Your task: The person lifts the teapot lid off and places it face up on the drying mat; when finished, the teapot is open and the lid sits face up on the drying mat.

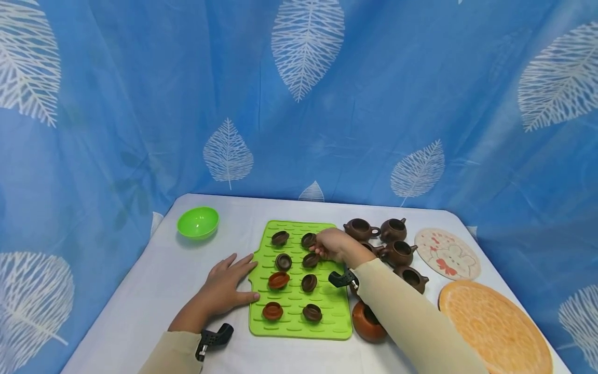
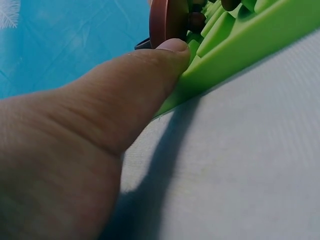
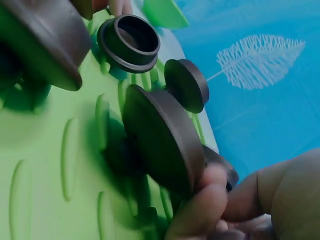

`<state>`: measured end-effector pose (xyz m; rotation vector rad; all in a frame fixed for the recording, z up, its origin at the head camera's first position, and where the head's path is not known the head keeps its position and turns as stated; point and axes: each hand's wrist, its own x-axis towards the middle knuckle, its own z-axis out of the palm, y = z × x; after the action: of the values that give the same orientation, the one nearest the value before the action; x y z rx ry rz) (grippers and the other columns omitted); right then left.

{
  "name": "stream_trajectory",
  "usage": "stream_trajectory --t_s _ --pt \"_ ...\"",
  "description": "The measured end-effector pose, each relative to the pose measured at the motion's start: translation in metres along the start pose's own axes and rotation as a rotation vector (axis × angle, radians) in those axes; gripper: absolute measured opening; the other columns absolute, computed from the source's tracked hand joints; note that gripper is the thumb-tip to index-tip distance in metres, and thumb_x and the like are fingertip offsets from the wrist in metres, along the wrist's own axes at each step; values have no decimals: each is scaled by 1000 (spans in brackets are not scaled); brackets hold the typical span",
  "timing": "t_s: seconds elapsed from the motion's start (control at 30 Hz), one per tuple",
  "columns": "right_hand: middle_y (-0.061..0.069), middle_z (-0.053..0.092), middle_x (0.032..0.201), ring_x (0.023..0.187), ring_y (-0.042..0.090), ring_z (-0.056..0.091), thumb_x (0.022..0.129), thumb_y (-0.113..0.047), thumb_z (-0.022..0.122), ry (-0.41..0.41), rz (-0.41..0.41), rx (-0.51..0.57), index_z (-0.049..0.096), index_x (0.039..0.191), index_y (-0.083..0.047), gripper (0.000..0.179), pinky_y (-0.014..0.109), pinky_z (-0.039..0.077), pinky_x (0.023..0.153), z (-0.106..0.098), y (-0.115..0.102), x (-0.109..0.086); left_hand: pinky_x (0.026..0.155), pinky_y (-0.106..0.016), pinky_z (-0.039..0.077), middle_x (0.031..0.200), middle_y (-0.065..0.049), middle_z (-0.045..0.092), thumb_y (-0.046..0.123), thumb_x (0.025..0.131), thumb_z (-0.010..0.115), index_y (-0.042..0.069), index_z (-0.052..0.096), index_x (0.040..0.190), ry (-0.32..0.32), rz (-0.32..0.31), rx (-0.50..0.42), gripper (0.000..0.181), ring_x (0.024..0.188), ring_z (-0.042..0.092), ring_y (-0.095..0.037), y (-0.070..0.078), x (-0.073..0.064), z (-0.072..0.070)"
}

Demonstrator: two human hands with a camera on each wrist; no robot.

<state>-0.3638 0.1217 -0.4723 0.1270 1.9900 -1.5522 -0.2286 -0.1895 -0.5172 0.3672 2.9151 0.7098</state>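
Several small teapot lids stand knob-down and tilted on a green ribbed mat [image 1: 299,332], most dark brown, two reddish like the reddish lid [image 1: 279,280]. My right hand [image 1: 330,244] is at the far right of the mat, fingers curled and thumb and fingertips pinching the rim of the farthest dark lid [image 1: 308,240] in that column. Its fingertips [image 3: 202,205] also overlap the edge of a nearer dark lid [image 3: 162,137]. My left hand [image 1: 224,284] lies spread at the mat's left edge; its thumb [image 2: 150,65] meets the edge near a reddish lid [image 2: 169,22].
Lidless brown teapots, such as one dark teapot [image 1: 359,229], cluster right of the mat, with a reddish pot [image 1: 368,323] nearer. A green bowl [image 1: 198,223] stands back left. A round bunny mat [image 1: 448,253] and a round tan mat [image 1: 497,324] lie at the right.
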Motion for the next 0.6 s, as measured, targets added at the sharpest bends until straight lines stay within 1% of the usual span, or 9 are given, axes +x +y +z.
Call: stream_trajectory --t_s 0.1,0.17,0.2,0.27,0.33,0.4,0.5,0.6 --pt "11 68 85 56 10 52 102 -2 41 46 -14 -56 66 111 5 27 22 46 52 0 -1 -4 126 -67 12 172 3 31 67 84 77 24 46 160 -4 4 -1 93 161 14 -41 0 -1 1" --pt "10 67 82 56 11 51 101 -2 43 66 -25 -84 68 99 3 26 22 45 52 0 -3 -5 126 -67 12 172 3 32 67 84 78 24 47 160 6 9 3 92 161 15 -41 -1 -1 0" --pt "10 66 81 56 12 51 101 -3 43 72 -29 -100 69 95 2 27 23 44 52 -1 -4 -6 126 -67 12 172 3 32 66 84 78 24 47 160 11 12 4 92 161 15 -41 -1 -1 -1" --pt "9 65 79 57 12 51 101 -4 45 83 -36 -118 71 93 0 28 23 43 52 -2 -6 -7 126 -68 12 172 2 32 65 84 78 24 47 159 15 15 2 92 161 15 -41 -1 0 -2" --pt "7 64 78 58 11 52 103 -7 46 88 -42 -147 72 97 0 28 23 43 53 -3 -7 -9 126 -68 13 172 2 32 65 84 78 23 47 160 14 15 4 92 161 16 -42 -1 0 -2" --pt "7 65 80 59 12 52 106 -11 47 90 -50 -180 71 107 1 28 24 43 56 -3 -9 -12 125 -68 13 172 2 32 66 84 78 23 47 160 9 12 7 92 161 16 -42 -2 -1 -1" --pt "8 66 90 66 15 55 110 -17 47 109 -77 -243 66 125 1 31 28 44 61 -4 -10 -21 126 -68 13 172 3 32 67 84 77 24 47 160 0 3 10 92 161 15 -41 -3 -2 1" --pt "12 67 101 78 24 62 112 -22 46 159 -116 -316 60 136 -1 36 37 46 67 -8 -13 -34 126 -68 14 172 3 32 67 84 77 25 47 159 6 5 14 91 161 16 -41 -4 -2 2"
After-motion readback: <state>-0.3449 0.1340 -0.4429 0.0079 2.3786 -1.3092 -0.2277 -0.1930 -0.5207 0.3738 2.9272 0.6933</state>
